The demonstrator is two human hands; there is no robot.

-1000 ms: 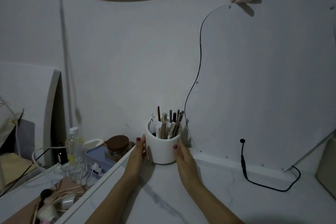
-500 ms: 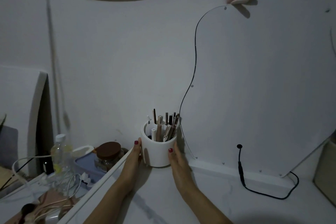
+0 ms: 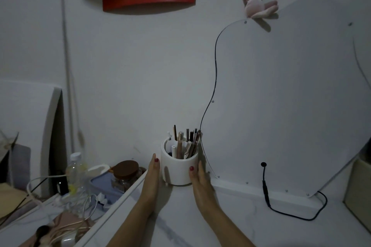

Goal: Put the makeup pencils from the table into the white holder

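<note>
The white holder stands upright on the marble-look table, close to the wall. Several makeup pencils stick up out of it, brown, black and metallic. My left hand lies against the holder's left side with its fingers straight. My right hand cups the right side, its thumb on the front wall. Both hands hold the holder between them. No loose pencil shows on the table.
A large white board leans on the wall just right of the holder, with a black cable trailing onto the table. Left of the table's edge sit a brown-lidded jar, a plastic bottle, white cords and clutter. A box stands at the right.
My hands stay on either side of the holder, which has hardly moved relative to the wall and board. The view has shifted a little.
</note>
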